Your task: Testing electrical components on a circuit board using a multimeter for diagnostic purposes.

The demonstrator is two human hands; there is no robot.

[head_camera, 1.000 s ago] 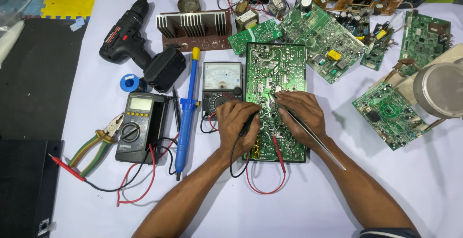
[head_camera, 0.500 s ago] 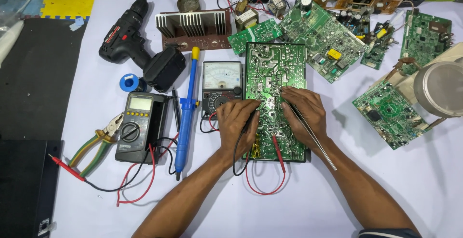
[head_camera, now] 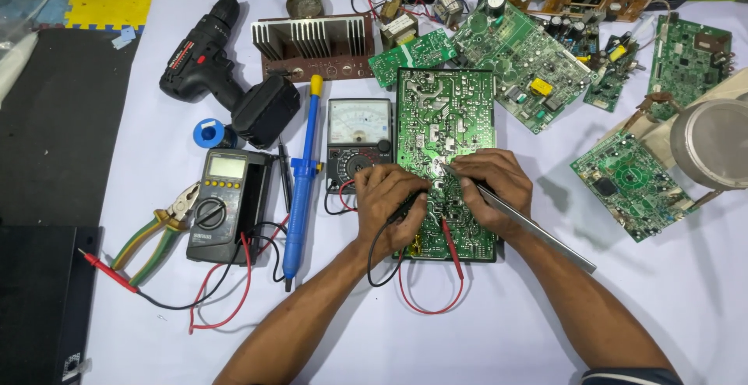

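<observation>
White paper covers the table (head_camera: 545, 338), with the green circuit board (head_camera: 446, 159) at its middle. Left hand (head_camera: 387, 206) pinches a black probe (head_camera: 401, 215) on the board's lower half; right hand (head_camera: 491, 190) grips a slim metal tool (head_camera: 538, 229) beside it. Steadying both wrists on the board should keep the tips from slipping.

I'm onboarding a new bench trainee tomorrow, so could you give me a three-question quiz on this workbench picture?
1. True or false: the cordless drill is in the left hand.
2. What lies directly left of the analog meter? A) blue desoldering pump B) pliers C) solder reel
3. Fill in: both hands rest on the large green ______ at the centre of the table.

Key:
1. False; the drill lies untouched at upper left, and the left hand's grip is on a black probe.
2. A.
3. Circuit board; the right hand holds a thin metal tool over it.
</observation>
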